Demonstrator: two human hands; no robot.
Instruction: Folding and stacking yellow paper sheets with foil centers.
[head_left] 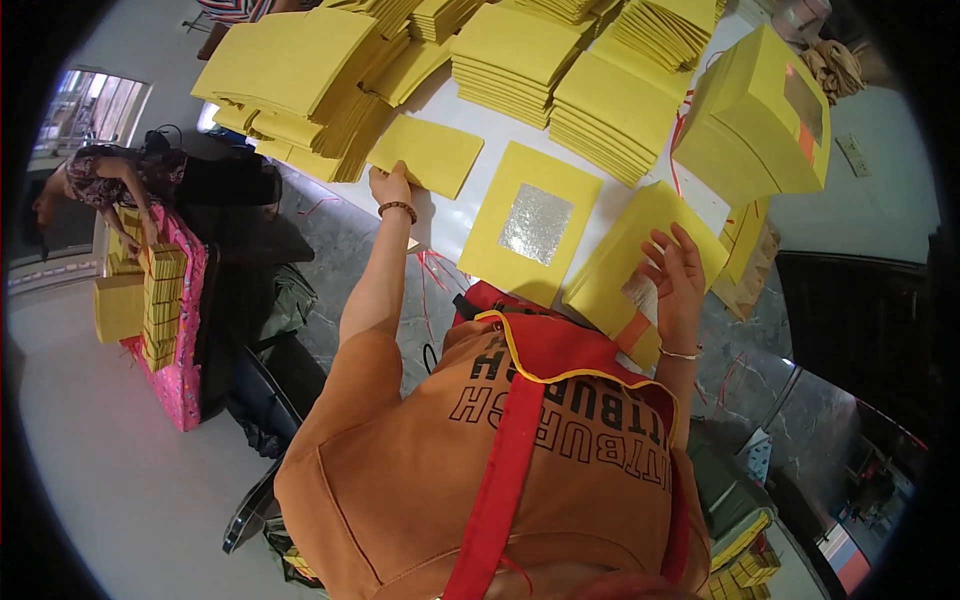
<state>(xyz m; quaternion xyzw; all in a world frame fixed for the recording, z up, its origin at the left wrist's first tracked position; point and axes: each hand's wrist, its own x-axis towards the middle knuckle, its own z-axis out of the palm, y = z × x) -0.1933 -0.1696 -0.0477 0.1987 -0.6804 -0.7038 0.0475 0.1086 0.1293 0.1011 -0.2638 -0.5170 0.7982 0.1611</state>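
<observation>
My left hand (390, 186) pinches the near left edge of a folded yellow paper sheet (440, 150) on the white table top. In front of my body lies a yellow sheet (490, 205) with a square of silver foil (537, 223) on it. My right hand (676, 268) hovers at or just above a yellow paper stack (655, 215), its fingers apart and slightly curled. Part of a silver square and an orange strip (633, 331) show on that stack, partly behind the hand. Whether the right fingers touch the paper, I cannot tell.
Tall piles of yellow paper (290, 65) and more stacks (620, 110) fill the table's far side. A tied yellow bundle (735, 125) stands at right. At far left, a person (120, 190) handles yellow bundles on a pink-covered table (185, 330). A black chair (275, 380) stands left.
</observation>
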